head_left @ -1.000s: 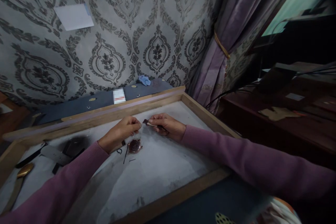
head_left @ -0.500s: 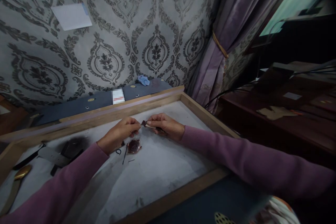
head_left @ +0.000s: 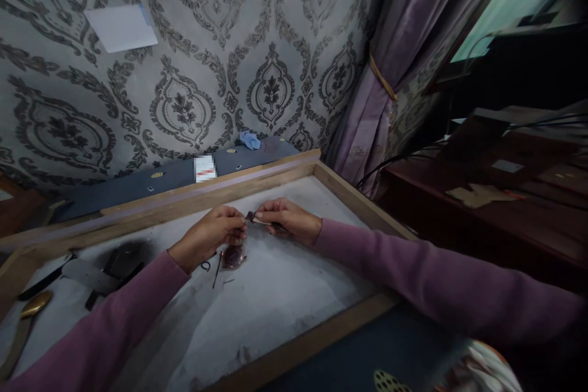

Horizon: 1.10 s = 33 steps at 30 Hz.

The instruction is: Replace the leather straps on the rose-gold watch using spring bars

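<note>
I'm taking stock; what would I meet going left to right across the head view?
Gold-topped object, black loop, thin dark rod, round watch case, right hand, gold curtain tie, torn tan paper.

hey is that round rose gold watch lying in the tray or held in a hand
In the tray: the watch lies on the white surface inside the wooden frame; the right hand pinches a dark strip.

- A homelike room is suggested by patterned wallpaper [head_left: 271, 92] and a tied-back curtain [head_left: 408, 24].
- A work corner is indicated by a wood-rimmed tabletop [head_left: 294, 291] bearing a watch case [head_left: 233, 256].
</note>
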### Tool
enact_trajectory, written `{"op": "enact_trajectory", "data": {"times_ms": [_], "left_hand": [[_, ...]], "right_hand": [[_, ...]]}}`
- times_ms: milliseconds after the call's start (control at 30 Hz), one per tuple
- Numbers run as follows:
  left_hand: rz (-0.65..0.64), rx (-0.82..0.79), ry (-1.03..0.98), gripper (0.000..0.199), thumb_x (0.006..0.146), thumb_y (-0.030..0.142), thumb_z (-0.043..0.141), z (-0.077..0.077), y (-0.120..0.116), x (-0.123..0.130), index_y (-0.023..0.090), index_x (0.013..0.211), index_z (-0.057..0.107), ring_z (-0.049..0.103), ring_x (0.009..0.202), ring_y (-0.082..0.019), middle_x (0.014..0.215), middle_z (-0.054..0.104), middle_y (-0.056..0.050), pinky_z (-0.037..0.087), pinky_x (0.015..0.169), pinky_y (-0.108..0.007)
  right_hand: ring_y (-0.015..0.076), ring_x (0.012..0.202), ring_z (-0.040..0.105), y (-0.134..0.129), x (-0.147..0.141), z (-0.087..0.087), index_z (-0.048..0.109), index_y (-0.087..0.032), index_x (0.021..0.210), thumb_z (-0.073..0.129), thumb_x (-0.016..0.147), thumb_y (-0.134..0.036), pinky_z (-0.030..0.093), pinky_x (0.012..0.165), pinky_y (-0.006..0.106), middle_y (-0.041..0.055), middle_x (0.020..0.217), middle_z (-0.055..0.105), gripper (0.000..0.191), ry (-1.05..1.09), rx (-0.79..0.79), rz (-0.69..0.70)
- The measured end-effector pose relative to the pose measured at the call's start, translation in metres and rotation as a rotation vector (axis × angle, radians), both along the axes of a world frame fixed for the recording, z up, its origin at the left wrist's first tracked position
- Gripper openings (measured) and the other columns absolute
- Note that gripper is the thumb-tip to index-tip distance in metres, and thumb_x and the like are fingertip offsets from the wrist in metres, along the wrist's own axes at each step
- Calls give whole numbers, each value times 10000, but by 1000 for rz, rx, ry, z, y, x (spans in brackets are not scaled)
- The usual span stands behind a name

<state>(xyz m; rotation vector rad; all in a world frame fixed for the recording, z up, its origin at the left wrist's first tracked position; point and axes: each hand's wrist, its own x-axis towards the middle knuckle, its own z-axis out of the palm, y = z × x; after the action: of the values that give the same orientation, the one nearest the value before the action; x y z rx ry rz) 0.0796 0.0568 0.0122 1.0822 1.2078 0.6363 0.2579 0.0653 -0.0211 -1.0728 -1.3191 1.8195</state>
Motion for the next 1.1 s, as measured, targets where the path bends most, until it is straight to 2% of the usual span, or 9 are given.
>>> {"op": "enact_trajectory", "data": {"times_ms": [367, 467, 667, 867, 1100], "left_hand": [[-6, -45, -98, 107, 838, 69, 546, -4, 5, -1, 135, 754, 539, 579, 484, -83, 604, 634, -22, 419, 459, -161], [-25, -25, -118, 66, 817, 86, 585, -3, 3, -2, 132, 790, 547, 608, 524, -98, 645, 667, -47, 421, 473, -165], [-39, 31, -129, 131, 722, 39, 618, -3, 2, -3, 129, 788, 548, 603, 518, -105, 622, 679, -49, 390, 465, -164], [-46, 57, -124, 124, 704, 47, 614, -4, 2, -3, 135, 759, 546, 595, 504, -104, 607, 676, -44, 391, 480, -177], [-41, 74, -109, 122, 708, 58, 615, -4, 2, -3, 142, 747, 534, 591, 502, -94, 603, 676, -34, 394, 492, -178]], "right_hand": [[29, 305, 247, 2, 0, 0, 558, -146, 707, 611, 769, -268, 96, 330, 183, -78, 409, 474, 147, 0, -8, -21], [29, 308, 258, 3, 1, 0, 553, -148, 696, 614, 768, -282, 98, 332, 184, -79, 413, 475, 164, -3, 6, -24], [29, 298, 258, 3, 2, 0, 565, -144, 701, 628, 765, -298, 109, 333, 192, -79, 409, 486, 179, -25, 34, 12], [40, 305, 283, 0, 0, 2, 601, -137, 813, 580, 805, -235, 134, 347, 192, -82, 411, 497, 101, -36, 73, 34], [51, 392, 408, -1, 1, 7, 614, -128, 830, 598, 791, -181, 200, 388, 180, -63, 480, 534, 67, -31, 111, 39]]}}
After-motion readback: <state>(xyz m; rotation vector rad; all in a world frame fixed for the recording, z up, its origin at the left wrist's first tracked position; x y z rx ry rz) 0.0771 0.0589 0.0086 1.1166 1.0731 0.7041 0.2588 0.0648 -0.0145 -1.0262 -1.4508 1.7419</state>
